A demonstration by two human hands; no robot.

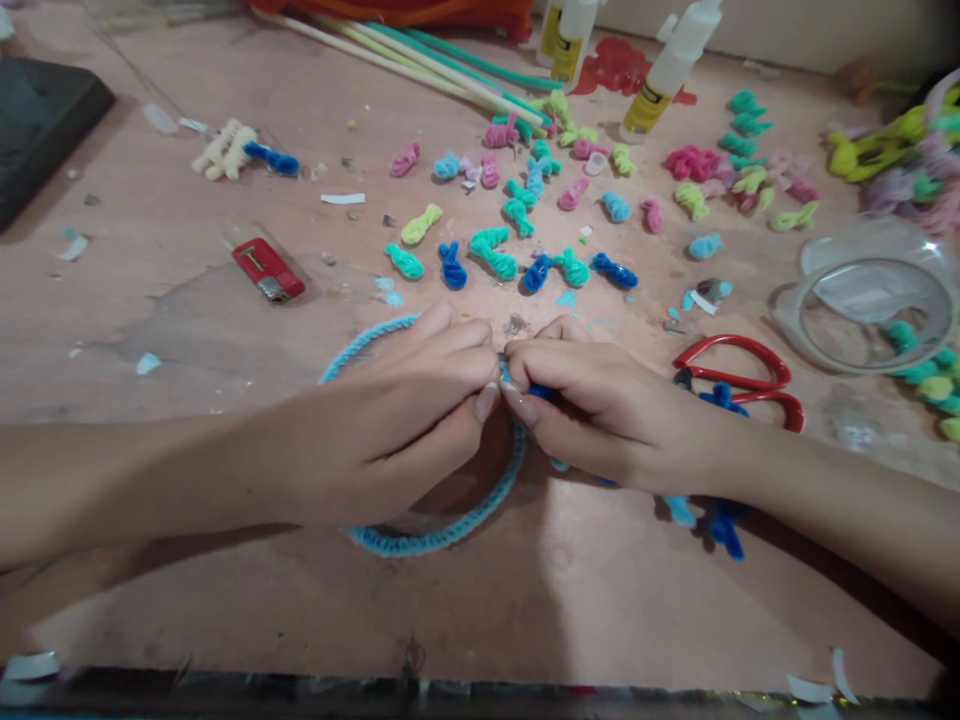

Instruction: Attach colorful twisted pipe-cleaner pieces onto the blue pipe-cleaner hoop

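A light blue pipe-cleaner ring (420,538) lies on the pink table (187,330), partly under both hands. My left hand (405,420) rests over the ring with its fingers pinched together at the ring's right side. My right hand (600,405) meets it fingertip to fingertip and pinches a small dark blue pipe-cleaner piece (538,392) against the ring. What the left fingertips grip is hidden. Dark blue twists (726,528) lie under my right wrist.
Several small twisted pipe-cleaner pieces (491,250) in pink, teal, blue and yellow-green are scattered behind the hands. Red scissors (739,380) lie to the right, a red lighter (267,270) to the left, glue bottles (667,70) and long pipe cleaners (420,55) at the back, a clear bowl (874,300) far right.
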